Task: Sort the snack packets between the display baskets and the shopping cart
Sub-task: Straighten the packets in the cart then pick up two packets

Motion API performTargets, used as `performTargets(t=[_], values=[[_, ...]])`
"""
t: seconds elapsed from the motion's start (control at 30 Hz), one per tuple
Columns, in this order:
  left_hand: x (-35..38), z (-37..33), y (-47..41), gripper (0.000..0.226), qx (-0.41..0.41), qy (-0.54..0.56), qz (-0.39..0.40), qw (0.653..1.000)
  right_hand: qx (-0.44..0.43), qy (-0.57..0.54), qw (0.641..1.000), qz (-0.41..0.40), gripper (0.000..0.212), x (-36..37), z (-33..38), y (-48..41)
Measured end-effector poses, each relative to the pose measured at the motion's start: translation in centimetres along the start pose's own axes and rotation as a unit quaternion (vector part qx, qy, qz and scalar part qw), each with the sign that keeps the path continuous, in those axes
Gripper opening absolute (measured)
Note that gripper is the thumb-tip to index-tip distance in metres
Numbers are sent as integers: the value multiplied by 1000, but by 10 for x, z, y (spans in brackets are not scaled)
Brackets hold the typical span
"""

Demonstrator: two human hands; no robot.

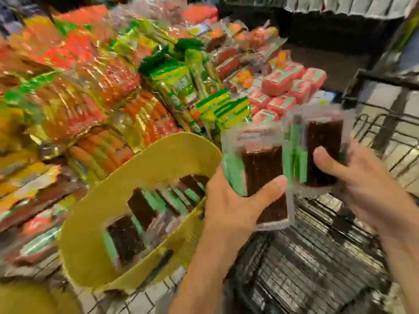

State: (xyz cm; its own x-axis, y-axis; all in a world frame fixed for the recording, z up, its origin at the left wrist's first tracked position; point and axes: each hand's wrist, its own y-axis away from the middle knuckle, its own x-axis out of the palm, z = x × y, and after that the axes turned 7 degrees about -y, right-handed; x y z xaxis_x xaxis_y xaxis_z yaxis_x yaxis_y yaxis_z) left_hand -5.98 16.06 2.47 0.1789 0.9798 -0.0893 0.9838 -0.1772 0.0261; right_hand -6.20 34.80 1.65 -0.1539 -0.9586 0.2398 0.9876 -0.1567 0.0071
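My left hand [235,205] grips a clear snack packet [263,171] with a dark brown filling and a green strip, held upright above the cart's edge. Just to its right, my right hand [353,177] holds a second packet [323,150] of the same kind, thumb across its front. A yellow display basket [158,155] at lower centre holds several more of these dark packets [140,207], standing on edge. The wire shopping cart [317,257] lies under both hands at lower right. The picture is motion-blurred.
A sloping display fills the left and back: orange and gold packets [79,87], green and yellow packets [176,82], pink packs [290,85] at centre right. A dark shelf [328,28] runs along the top right. Another yellow basket's rim [27,300] shows at bottom left.
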Motion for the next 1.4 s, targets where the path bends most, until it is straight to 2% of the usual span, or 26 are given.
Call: performTargets(t=[0.1, 0.17, 0.2, 0.27, 0.33, 0.43, 0.5, 0.57, 0.63, 0.7, 0.73, 0.8, 0.83, 0.87, 0.93, 1.0, 1.13, 1.23, 1.33, 1.4], values=[[-55, -27, 16, 57, 11, -6, -78, 997, -16, -4, 993, 118, 33, 69, 26, -11], [-93, -38, 23, 63, 3, -29, -157, 987, 8, 30, 984, 174, 32, 108, 31, -24], [-112, -41, 25, 59, -6, -46, -194, 980, 24, 61, 979, 195, 27, 125, 29, -31], [-146, -39, 27, 36, -46, -74, -247, 965, 46, 167, 957, 234, 18, 157, 21, -48], [-172, -26, 31, 15, -97, -73, -281, 952, 40, 326, 904, 275, 13, 181, 4, -65], [-187, -2, 37, 16, -156, -39, -306, 938, 51, 491, 807, 324, 29, 197, -32, -90], [-184, 12, 35, 22, -192, -32, -274, 942, 100, 545, 763, 333, 37, 200, -52, -101], [-176, 27, 24, 16, -237, -27, -247, 939, 137, 577, 731, 338, 44, 204, -68, -108], [-164, 37, 7, 15, -286, -12, -236, 928, 128, 635, 688, 327, 47, 203, -81, -110], [-157, 40, -9, 29, -331, -79, -237, 910, 116, 669, 662, 318, 48, 202, -90, -110], [-155, 41, -15, 38, -349, -143, -224, 898, 114, 672, 658, 320, 47, 200, -92, -110], [-153, 42, -22, 54, -364, -270, -200, 869, 123, 649, 675, 330, 39, 197, -94, -109], [-153, 45, -23, 70, -368, -311, -193, 855, 128, 638, 681, 337, 36, 196, -94, -109], [-154, 50, -24, 86, -376, -335, -188, 844, 129, 628, 687, 342, 30, 196, -93, -108], [-158, 56, -19, 96, -378, -343, -201, 836, 123, 623, 691, 346, 10, 195, -91, -108], [-164, 61, -12, 92, -363, -341, -230, 836, 128, 629, 685, 345, 22, 194, -91, -110], [-177, 70, 1, 59, -332, -343, -261, 839, 126, 638, 680, 339, 32, 195, -89, -109], [-182, 68, 2, 50, -336, -358, -241, 837, 107, 657, 665, 338, 33, 196, -88, -108], [-186, 66, 3, 49, -336, -387, -208, 833, 95, 679, 640, 347, 16, 198, -84, -105], [-188, 65, 7, 47, -317, -401, -195, 837, 74, 687, 638, 340, 29, 197, -83, -103]])
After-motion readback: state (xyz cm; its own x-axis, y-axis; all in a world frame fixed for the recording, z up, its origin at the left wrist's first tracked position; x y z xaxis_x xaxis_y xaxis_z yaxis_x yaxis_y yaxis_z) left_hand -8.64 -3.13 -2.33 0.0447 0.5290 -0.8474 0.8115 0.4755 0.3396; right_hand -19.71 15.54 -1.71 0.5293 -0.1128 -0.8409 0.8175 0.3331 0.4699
